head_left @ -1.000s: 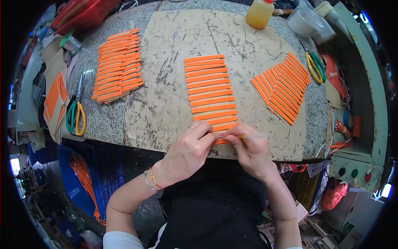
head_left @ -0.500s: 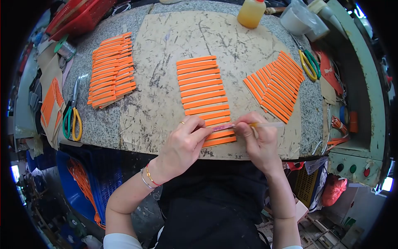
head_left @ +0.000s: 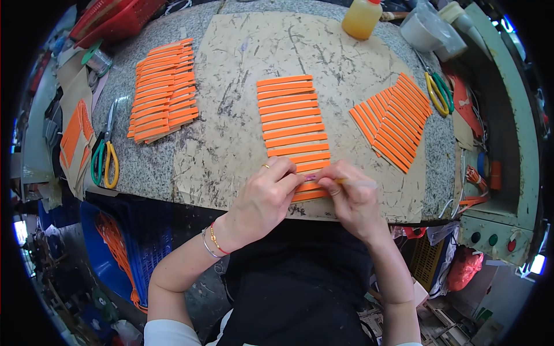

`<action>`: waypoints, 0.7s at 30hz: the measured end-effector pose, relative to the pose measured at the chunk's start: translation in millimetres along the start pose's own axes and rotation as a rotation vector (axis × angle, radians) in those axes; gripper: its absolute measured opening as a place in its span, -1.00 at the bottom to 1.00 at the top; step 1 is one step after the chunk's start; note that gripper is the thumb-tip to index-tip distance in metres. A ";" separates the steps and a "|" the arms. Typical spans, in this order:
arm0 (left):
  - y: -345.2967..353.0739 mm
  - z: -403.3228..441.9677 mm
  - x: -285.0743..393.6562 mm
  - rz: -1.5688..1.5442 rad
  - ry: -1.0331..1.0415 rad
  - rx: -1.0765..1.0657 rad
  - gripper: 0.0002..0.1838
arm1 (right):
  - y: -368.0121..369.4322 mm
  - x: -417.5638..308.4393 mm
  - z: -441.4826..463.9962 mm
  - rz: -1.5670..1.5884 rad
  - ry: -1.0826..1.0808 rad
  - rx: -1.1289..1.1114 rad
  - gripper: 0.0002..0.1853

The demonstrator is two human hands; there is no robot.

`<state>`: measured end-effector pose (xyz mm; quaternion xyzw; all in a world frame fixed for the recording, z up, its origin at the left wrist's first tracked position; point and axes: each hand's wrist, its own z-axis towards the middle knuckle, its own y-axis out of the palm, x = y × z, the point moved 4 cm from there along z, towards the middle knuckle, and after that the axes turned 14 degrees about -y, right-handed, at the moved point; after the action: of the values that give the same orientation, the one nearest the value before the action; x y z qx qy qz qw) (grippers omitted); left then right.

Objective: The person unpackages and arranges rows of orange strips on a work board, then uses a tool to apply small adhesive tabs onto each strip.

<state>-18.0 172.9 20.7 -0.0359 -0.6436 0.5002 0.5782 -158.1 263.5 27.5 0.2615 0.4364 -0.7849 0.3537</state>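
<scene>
1. Head view: a speckled stone table (head_left: 147,167) fills the upper half, its front edge against the person's dark clothing.
2. A scuffed tan sheet (head_left: 225,150) covers the middle of the table.
3. A pale green metal cabinet (head_left: 528,144) stands at the right edge, with black, green and red buttons low on its front.
4. A blue bin (head_left: 98,248) holding orange strips sits below the table, on the left.
5. The middle panel (head_left: 294,124), banded with orange strips, lies flat on the sheet, its near end under and between the two hands.
6. A stack of similar panels (head_left: 164,95) lies to the left; two overlapping panels (head_left: 398,124) lie slanted to the right.
7. A red basket (head_left: 130,23) rests at the far left corner.
8. The left hand (head_left: 259,196) is over the panel's near left edge, thumb and forefinger drawn together; I cannot tell what they pinch.
9. The right hand (head_left: 353,196) is at the opposite edge, thumb and fingers pinching a slim stick.
10. Scissors lie on either side: one pair (head_left: 106,136) left, another (head_left: 442,87) right.
11. A bottle of yellow liquid (head_left: 360,22) stands at the back.
12. The slim stick (head_left: 360,183) points rightward, its end pale; a pinkish piece (head_left: 311,177) shows between the hands.
</scene>
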 end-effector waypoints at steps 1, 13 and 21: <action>-0.1 -0.4 -0.7 0.009 -0.006 -0.001 -0.83 | 5.5 -0.7 0.7 0.001 -0.035 0.002 -0.92; -6.4 10.6 -12.4 -0.068 -0.035 0.024 -0.85 | -35.5 18.7 -4.9 0.058 0.178 0.230 -0.85; -5.1 9.7 -7.8 -0.019 -0.044 0.024 -0.83 | -5.4 8.2 11.9 -0.051 0.032 0.026 -0.93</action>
<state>-20.3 159.7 20.3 -0.0117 -0.6504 0.5029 0.5691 -168.5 252.4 30.0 0.2670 0.4383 -0.7951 0.3230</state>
